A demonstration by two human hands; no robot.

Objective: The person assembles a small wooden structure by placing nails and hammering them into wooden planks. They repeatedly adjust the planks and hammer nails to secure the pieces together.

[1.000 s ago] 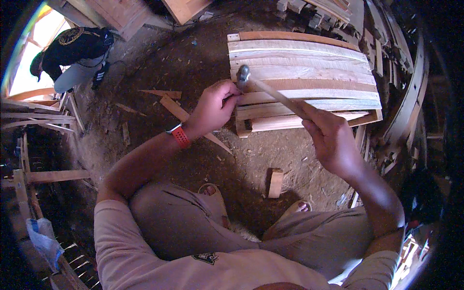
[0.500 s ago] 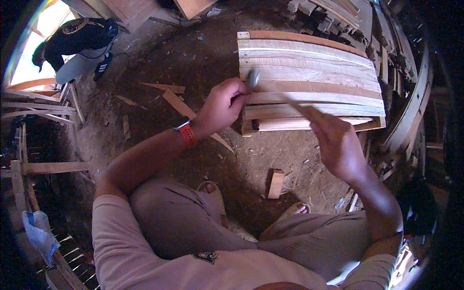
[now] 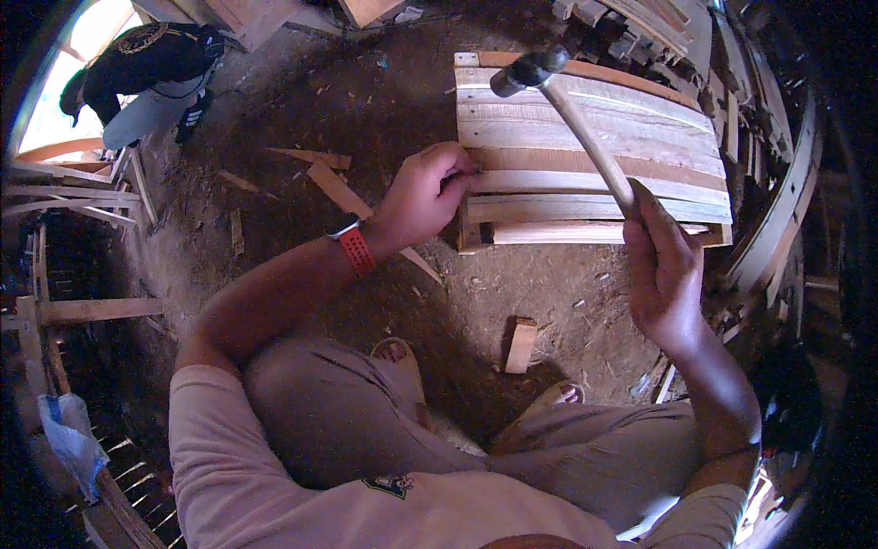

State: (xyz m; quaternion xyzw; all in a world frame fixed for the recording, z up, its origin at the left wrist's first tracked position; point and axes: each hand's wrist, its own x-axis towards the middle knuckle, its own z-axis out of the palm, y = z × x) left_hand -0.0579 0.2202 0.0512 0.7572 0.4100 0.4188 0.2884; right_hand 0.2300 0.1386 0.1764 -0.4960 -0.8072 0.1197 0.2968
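Note:
My right hand [image 3: 666, 265] is closed around the wooden handle of a hammer [image 3: 585, 133]. The metal head is raised over the far left part of a slatted wooden panel [image 3: 622, 145]. At the panel's left edge, my left hand [image 3: 422, 197] pinches a small dark nail, mostly hidden by the fingertips, against the end of a slat. The panel has several pale and brown slats side by side, fixed across an end piece, and lies on the dirt floor. A red-strapped watch [image 3: 353, 249] is on my left wrist.
Wood offcuts [image 3: 340, 194] lie left of the panel, and a short block [image 3: 521, 346] lies before my feet. Stacked lumber [image 3: 631, 37] stands at the far right, with long curved boards [image 3: 782, 201] beside it. Another person [image 3: 151, 82] bends down at the far left.
My right hand has lifted the hammer up and back from beside my left fingertips, and moved slightly right. My left hand stays at the panel's edge.

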